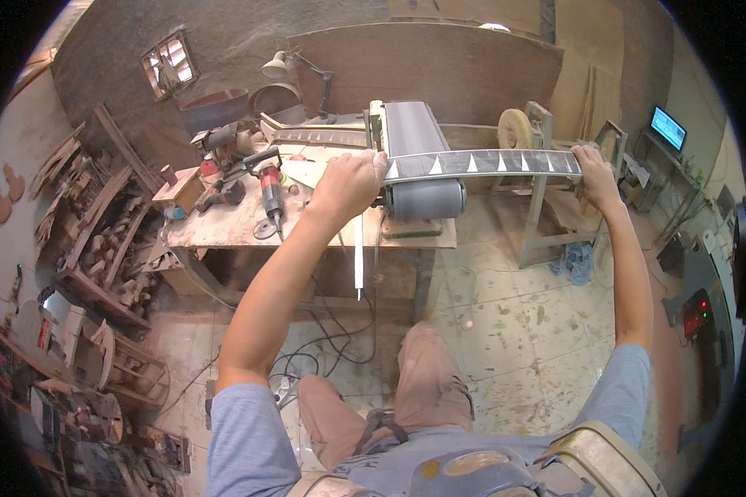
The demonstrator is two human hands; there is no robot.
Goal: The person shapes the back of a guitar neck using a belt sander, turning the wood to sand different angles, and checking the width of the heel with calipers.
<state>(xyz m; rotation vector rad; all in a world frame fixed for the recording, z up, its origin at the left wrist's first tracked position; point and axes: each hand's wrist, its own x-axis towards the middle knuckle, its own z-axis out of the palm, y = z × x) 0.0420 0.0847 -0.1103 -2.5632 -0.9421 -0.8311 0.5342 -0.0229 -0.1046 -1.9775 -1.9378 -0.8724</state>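
A dark guitar fretboard with pale edges and a row of white pointed inlays spans the space between my hands. It lies level across the grey belt of a belt sander; whether it touches the belt I cannot tell. My left hand is closed round its left end, beside the belt. My right hand grips the right end, well out past the sander. The sander's front roller shows just below the fretboard. A white strip hangs down below my left hand.
The wooden workbench bears a red and black power tool, a cordless tool and a desk lamp. Cables lie on the floor by my legs. A wooden frame with a round wheel stands right; wood scraps fill a left rack.
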